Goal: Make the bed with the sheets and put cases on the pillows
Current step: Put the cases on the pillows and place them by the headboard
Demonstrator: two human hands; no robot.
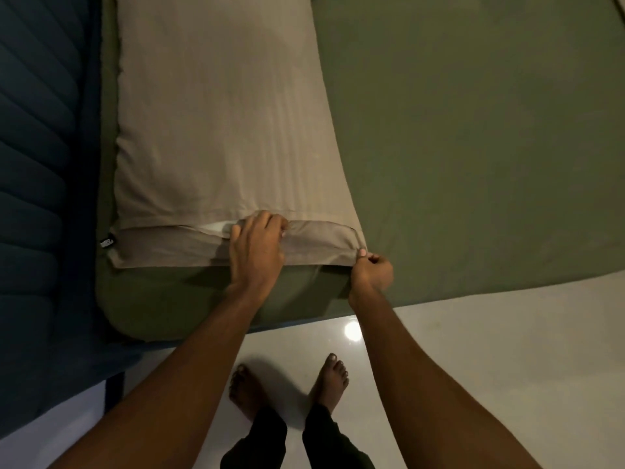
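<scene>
- Both hands work at the open end of a beige striped pillowcase [220, 130]: the left hand [257, 252] curls its fingers over the inner flap and grips it, while the right hand [372, 272] pinches the near right corner.
- A sliver of white pillow [216, 227] shows in the opening, just beside the left fingers.
- Pillow and case lie on the bed's olive-green sheet [473, 147], alongside the dark blue padded headboard [33, 130].
- A small black tag [107, 242] sticks out at the near left corner; its writing is too small to read.
- Glossy pale floor [473, 350] mirrors a round light, and bare feet [243, 390] stand on it.
</scene>
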